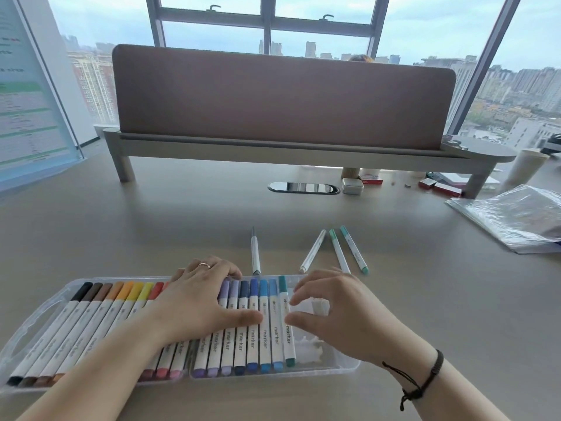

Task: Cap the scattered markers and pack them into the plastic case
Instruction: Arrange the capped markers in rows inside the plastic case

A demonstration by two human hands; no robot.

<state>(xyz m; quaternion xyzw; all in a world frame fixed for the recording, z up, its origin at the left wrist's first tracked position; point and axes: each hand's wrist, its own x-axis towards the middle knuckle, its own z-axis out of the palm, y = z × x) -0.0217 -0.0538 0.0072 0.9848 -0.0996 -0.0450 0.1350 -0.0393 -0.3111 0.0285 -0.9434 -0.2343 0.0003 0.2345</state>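
A clear plastic case (39,317) lies along the near edge of the desk, filled with several capped markers in a colour row from black to teal. My left hand (200,302) rests flat on the middle markers, its thumb pressing the blue ones. My right hand (337,311) hovers over the case's bare right end, fingers loosely curled beside the teal marker (287,320), holding nothing. Beyond the case lie several loose markers: a grey marker (255,252), a white-capped marker (312,252), a green marker (339,252) and a turquoise marker (353,249).
A raised monitor shelf (273,147) with a brown divider panel crosses the back of the desk. A cable grommet (303,188) and a small tin (352,186) sit under it. A plastic bag (513,215) lies at the right, a paper cup (526,170) behind it.
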